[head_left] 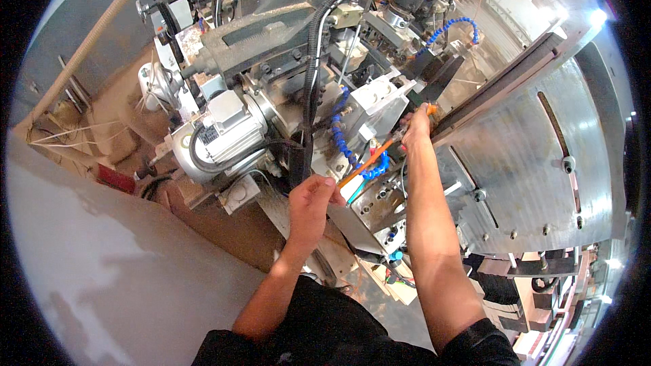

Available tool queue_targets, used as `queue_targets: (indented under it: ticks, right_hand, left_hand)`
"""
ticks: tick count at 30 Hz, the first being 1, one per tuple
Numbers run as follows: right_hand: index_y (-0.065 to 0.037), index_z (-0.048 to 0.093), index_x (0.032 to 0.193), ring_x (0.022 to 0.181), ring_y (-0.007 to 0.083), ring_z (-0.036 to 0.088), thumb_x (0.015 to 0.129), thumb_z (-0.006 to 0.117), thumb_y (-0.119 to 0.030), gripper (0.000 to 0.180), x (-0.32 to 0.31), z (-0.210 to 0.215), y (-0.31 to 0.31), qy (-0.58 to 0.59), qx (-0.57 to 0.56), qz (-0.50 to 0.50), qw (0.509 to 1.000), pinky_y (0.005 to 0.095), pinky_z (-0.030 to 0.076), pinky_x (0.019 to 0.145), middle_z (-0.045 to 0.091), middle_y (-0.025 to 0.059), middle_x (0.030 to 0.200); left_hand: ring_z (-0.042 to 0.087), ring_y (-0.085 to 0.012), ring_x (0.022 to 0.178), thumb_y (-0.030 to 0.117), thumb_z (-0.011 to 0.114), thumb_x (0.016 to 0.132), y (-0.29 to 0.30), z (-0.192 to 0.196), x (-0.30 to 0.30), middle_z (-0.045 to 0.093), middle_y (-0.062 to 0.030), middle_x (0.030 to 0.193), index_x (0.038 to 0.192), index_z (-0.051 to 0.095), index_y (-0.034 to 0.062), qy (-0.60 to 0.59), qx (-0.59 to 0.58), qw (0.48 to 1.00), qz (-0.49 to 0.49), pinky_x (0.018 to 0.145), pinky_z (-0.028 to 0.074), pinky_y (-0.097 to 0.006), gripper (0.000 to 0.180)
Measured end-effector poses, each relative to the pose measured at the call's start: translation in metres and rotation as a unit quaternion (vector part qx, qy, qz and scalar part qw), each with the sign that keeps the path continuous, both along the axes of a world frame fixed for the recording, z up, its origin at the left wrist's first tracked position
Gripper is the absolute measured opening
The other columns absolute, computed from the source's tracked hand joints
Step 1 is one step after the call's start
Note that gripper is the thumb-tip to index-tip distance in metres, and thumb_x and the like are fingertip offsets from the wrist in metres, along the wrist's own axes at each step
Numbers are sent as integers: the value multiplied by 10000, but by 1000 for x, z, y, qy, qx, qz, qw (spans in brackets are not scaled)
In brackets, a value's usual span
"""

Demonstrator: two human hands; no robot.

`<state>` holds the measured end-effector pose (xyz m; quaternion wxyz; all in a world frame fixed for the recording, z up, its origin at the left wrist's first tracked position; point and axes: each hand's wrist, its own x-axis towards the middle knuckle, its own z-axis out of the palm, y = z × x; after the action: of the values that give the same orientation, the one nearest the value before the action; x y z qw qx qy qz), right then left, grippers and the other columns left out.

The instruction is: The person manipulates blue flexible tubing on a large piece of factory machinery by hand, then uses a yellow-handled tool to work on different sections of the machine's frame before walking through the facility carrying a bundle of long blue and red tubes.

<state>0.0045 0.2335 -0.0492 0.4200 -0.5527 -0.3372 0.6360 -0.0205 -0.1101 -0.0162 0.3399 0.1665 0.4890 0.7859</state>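
Observation:
My left hand (313, 207) is closed, its thumb and fingers pinching the near end of a thin orange hose (367, 163). The hose runs straight up and right to my right hand (416, 129), which reaches farther out into the machine. My right fingers are wrapped round the far end, and an orange piece (432, 109) pokes out beyond them. What fitting sits inside that grip is hidden. Just below the hose is a loop of blue segmented coolant tubing (374, 166). A white machine block (382, 93) stands left of my right hand.
A grey electric motor (220, 132) and a thick black cable (312, 68) are on the left. A large slotted metal plate (536, 163) rises close beside my right forearm. Sawdust covers the machine base (129, 129). A pale panel (122, 237) fills the lower left.

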Motion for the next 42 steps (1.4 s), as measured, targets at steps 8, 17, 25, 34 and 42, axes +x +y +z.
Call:
queue_targets:
  ticks: [8, 17, 25, 34, 42]
  right_hand:
    - [-11, 479, 1170, 755, 218, 504, 973, 383, -569, 600, 3, 5, -13, -16, 21, -13, 1000, 398, 447, 702, 535, 98, 900]
    - [15, 295, 1427, 1261, 293, 453, 985, 414, -478, 673, -4, 6, 6, 12, 31, -143, 989, 414, 384, 1022, 389, 174, 1460]
    - [-54, 473, 981, 593, 213, 496, 977, 412, -525, 475, 15, 11, 14, -13, -8, -95, 995, 394, 459, 541, 510, 100, 853]
    - [-106, 466, 860, 454, 149, 396, 942, 398, -641, 546, 10, 30, -20, 220, -58, 41, 973, 325, 379, 461, 390, -18, 585]
    - [-90, 496, 927, 463, 126, 397, 976, 401, -573, 494, 10, 45, -45, 230, 6, 80, 970, 311, 385, 450, 414, -22, 594]
  left_hand:
    - [616, -143, 668, 253, 532, 983, 6, -11, -6, 612, -39, 735, 823, 592, 46, -17, -9, 1000, -15, 685, 518, -300, 268]
    - [621, -157, 683, 215, 513, 983, 4, -8, -12, 623, -57, 745, 811, 582, 26, -3, -14, 999, -49, 715, 522, -307, 264]
    - [604, -120, 680, 194, 523, 984, 2, -6, -6, 621, -35, 727, 816, 603, 23, -22, 11, 999, -39, 687, 486, -278, 252]
    - [595, -103, 682, 197, 528, 986, 0, 9, 4, 625, -26, 732, 821, 605, 23, 11, -12, 998, -54, 686, 490, -265, 252]
    - [600, -119, 662, 237, 527, 988, 2, 11, 6, 601, -22, 731, 815, 584, 55, 42, -9, 998, -51, 633, 489, -271, 257]
